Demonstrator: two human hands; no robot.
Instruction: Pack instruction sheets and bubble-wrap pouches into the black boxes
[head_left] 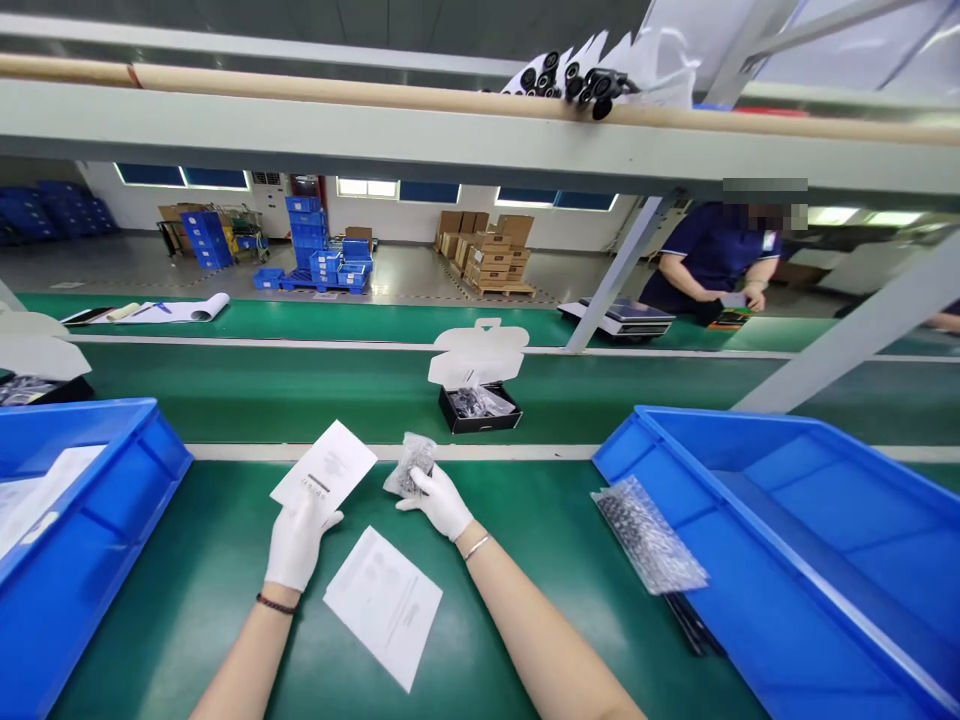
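My left hand (pixel 297 540), in a white glove, is closed on a white printed leaflet (pixel 330 462) held above the green table. In my gloved right hand (pixel 442 500) is a small clear plastic bag (pixel 412 462); its dark contents are too blurred to name. Between my forearms another white printed sheet (pixel 386 605) lies flat on the table. Beyond my right hand stands an open black box (pixel 486 424) with its white lid (pixel 480 355) raised. Inside the box are clear bags with dark parts.
Blue bins flank me: the left bin (pixel 112 500) holds white papers, the right bin (pixel 750 480) stands beside a bubble-wrap pouch (pixel 651 535) and dark flat items. A second open box (pixel 45 370) is at far left. A person (pixel 712 255) works across the line. A metal beam (pixel 337 125) crosses overhead.
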